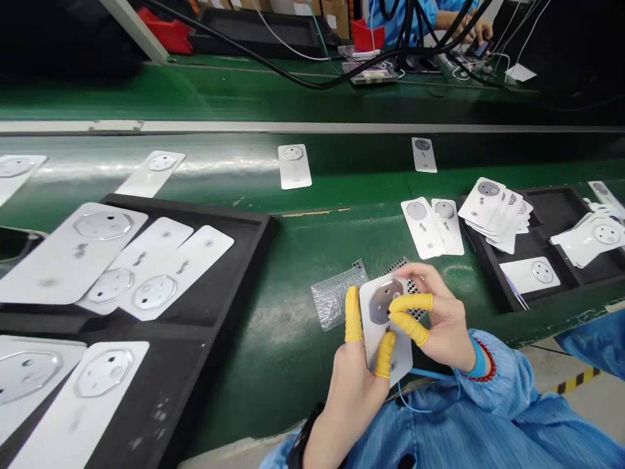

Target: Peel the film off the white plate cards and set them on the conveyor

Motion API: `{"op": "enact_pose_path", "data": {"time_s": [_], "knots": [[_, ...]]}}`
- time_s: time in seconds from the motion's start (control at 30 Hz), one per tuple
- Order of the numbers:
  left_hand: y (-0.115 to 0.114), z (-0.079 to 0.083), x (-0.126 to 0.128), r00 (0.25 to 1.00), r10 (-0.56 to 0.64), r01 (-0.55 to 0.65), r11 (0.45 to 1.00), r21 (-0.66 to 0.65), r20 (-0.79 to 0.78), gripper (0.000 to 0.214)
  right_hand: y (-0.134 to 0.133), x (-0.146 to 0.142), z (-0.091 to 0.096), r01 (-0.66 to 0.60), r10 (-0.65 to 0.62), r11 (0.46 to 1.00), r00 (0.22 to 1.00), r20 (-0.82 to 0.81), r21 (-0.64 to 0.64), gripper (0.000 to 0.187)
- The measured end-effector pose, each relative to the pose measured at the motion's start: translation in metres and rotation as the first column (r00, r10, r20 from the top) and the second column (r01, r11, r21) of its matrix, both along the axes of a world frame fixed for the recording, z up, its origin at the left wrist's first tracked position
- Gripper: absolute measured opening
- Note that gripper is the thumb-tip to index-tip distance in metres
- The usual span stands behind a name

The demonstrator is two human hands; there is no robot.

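**Factory floor: a production line at work**

This was an assembly line in a factory. A green conveyor belt [273, 352] ran across the scene, bearing white printed cards [295, 167] and, at left and right, black foam trays [239, 277] holding more. On the far side, a co-worker [400, 19] in a blue smock worked beneath black cables [413, 39]. Cardboard boxes [336, 16] stood beyond, and yellow-and-black floor tape [576, 381] marked the near right.

A: What's the card [399, 352] made of?
B: Smooth white plastic or coated paper, can't tell which, with a glossy silver patch.
A: And the cots [353, 314]?
B: Matt yellow rubber. The wrap [336, 296] is shiny clear plastic, the tray [244, 273] matt black foam, the belt [273, 365] glossy green.
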State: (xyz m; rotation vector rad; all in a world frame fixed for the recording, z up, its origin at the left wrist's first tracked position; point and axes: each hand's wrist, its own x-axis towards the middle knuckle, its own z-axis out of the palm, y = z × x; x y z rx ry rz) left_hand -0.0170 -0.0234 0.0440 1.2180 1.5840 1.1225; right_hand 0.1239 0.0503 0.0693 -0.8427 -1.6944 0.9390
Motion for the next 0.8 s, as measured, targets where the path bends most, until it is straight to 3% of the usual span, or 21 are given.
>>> {"op": "enact_pose_path", "data": {"time_s": [0.1, 0.33, 0.43, 0.53, 0.6, 0.67, 0.8], "knots": [[-0.002, 0.001, 0.003, 0.983, -0.121, 0.134, 0.987, 0.092, -0.134, 0.043, -0.003, -0.007, 0.001, 0.040, -0.040, 0.999, 0.999, 0.002, 0.003, 0.015], [-0.001, 0.007, 0.003, 0.923, -0.107, 0.237, 0.915, 0.326, -0.368, 0.035, -0.002, 0.001, 0.001, -0.032, 0.025, 0.985, 0.999, -0.039, -0.172, 0.006], [-0.001, 0.007, 0.003, 0.904, -0.081, 0.259, 0.884, 0.389, -0.419, 0.032, 0.000, 0.000, 0.002, -0.156, 0.110, 0.941, 0.980, -0.164, -0.301, 0.013], [-0.002, 0.004, 0.002, 0.894, -0.084, 0.288, 0.861, 0.420, -0.441, 0.030, 0.003, 0.002, 0.004, -0.250, 0.128, 0.875, 0.945, -0.301, -0.414, 0.031], [-0.003, 0.002, 0.001, 0.883, -0.091, 0.308, 0.853, 0.422, -0.460, 0.028, 0.006, 0.006, 0.007, -0.310, 0.155, 0.823, 0.929, -0.337, -0.476, 0.043], [-0.005, 0.001, 0.000, 0.887, -0.130, 0.311, 0.879, 0.363, -0.444, 0.027, 0.007, 0.009, 0.011, -0.350, 0.196, 0.780, 0.924, -0.328, -0.519, 0.047], [-0.006, -0.006, 0.002, 0.941, -0.208, 0.263, 0.945, 0.192, -0.265, 0.033, 0.004, 0.007, 0.013, -0.239, 0.124, 0.805, 0.963, -0.241, -0.542, 0.042]]}}
